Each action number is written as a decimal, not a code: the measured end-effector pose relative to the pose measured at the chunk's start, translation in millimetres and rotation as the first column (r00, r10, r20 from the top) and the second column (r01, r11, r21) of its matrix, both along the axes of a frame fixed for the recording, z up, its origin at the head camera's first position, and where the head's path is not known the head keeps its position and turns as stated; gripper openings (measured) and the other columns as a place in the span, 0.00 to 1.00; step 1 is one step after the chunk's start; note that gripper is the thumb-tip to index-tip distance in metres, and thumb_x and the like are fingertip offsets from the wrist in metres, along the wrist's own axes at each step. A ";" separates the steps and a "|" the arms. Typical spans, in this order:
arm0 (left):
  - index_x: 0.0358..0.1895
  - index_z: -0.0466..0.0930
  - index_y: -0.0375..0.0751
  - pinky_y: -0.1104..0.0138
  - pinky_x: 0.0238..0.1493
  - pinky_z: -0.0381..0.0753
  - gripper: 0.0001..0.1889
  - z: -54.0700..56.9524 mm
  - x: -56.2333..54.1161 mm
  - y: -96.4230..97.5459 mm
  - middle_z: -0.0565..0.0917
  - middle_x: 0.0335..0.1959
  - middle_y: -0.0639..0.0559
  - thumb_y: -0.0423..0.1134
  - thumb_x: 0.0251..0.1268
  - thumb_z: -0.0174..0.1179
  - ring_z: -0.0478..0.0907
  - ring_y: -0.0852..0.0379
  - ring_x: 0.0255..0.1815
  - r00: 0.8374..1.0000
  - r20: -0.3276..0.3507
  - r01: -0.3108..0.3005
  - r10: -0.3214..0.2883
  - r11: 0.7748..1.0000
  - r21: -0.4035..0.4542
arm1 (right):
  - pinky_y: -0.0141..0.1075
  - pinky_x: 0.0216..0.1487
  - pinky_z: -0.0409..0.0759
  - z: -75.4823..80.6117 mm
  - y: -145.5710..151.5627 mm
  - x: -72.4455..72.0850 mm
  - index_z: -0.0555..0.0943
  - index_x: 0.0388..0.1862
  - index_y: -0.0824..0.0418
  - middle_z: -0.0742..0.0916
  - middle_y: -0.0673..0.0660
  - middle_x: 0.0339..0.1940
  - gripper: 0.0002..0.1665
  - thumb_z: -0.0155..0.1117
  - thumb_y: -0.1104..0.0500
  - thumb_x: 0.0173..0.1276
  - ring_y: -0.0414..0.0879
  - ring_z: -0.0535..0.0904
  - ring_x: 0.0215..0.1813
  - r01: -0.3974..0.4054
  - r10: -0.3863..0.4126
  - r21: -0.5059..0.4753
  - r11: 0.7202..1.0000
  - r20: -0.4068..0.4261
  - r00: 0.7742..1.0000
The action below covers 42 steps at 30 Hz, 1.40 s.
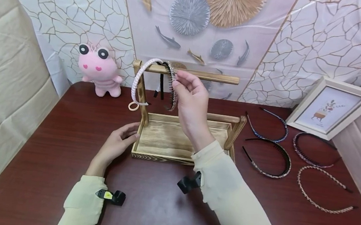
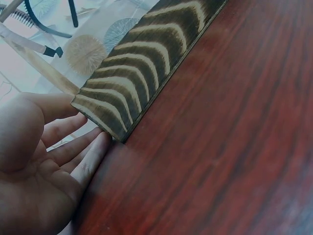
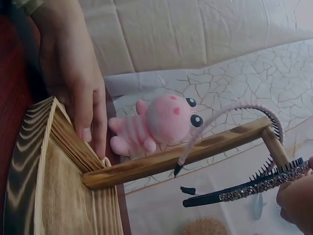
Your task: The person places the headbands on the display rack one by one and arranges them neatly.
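Note:
A wooden headband stand has a tray base [image 1: 161, 157], an upright post at its left and a horizontal bar [image 1: 212, 77]. A white wrapped headband [image 1: 136, 80] hangs over the bar's left end. My right hand [image 1: 194, 106] pinches a dark toothed headband set with glittering stones [image 3: 259, 188], which is over the bar just right of the white one. Low at the left, my left hand [image 1: 116, 144] rests against the tray's side, its fingers fairly straight at the corner in the left wrist view. My right hand and sleeve hide part of the tray.
Several more headbands lie on the table's right: a blue one [image 1: 281, 126], a black jewelled one [image 1: 287, 165], a dark pinkish one [image 1: 300, 153] and a beige braided one [image 1: 303, 189]. A picture frame [image 1: 329, 136] leans behind them. The pink plush toy [image 1: 99, 70] stands at the back left.

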State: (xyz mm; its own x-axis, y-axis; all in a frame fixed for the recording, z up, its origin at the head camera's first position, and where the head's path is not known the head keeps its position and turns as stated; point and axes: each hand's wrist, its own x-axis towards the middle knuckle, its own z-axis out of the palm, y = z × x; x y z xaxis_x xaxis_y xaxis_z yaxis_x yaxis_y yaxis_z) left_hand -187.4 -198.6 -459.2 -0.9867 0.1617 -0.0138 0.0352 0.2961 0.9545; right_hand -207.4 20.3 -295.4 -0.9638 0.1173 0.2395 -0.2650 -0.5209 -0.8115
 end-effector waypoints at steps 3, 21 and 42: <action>0.70 0.70 0.40 0.57 0.64 0.73 0.25 0.8 0.1 0.9 0.77 0.65 0.39 0.38 0.72 0.59 0.73 0.46 0.67 1.000 0.004 -0.004 0.004 1.000 0.000 | 0.28 0.50 0.78 -2.6 -3.9 -0.9 0.78 0.42 0.65 0.82 0.53 0.41 0.15 0.57 0.81 0.64 0.40 0.79 0.44 -0.007 0.007 -0.002 1.000 -0.001 1.000; 0.70 0.70 0.40 0.77 0.55 0.73 0.25 0.8 -0.2 0.4 0.78 0.63 0.37 0.39 0.72 0.59 0.73 0.46 0.66 1.000 0.000 -0.006 0.006 1.000 0.007 | 0.29 0.48 0.79 -6.2 -12.9 -2.9 0.79 0.41 0.68 0.83 0.51 0.37 0.09 0.64 0.76 0.64 0.39 0.79 0.39 -0.009 0.009 0.150 0.989 0.002 1.000; 0.70 0.70 0.40 0.73 0.56 0.74 0.25 1.5 0.9 1.5 0.77 0.63 0.38 0.39 0.72 0.59 0.73 0.46 0.67 1.000 0.007 -0.003 0.003 1.000 0.001 | 0.35 0.48 0.82 -10.0 47.8 14.0 0.81 0.42 0.67 0.88 0.58 0.45 0.06 0.64 0.71 0.67 0.44 0.83 0.45 0.017 0.059 0.409 0.913 -0.173 0.983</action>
State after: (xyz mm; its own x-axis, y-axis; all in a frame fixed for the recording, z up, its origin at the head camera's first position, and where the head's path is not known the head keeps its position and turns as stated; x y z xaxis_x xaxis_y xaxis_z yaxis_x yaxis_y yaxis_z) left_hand -186.6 -197.1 -457.7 -0.9871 0.1586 -0.0205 0.0276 0.2952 0.9550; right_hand -193.4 68.1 -305.3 -0.9020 -0.0470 0.4292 -0.4170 -0.1627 -0.8942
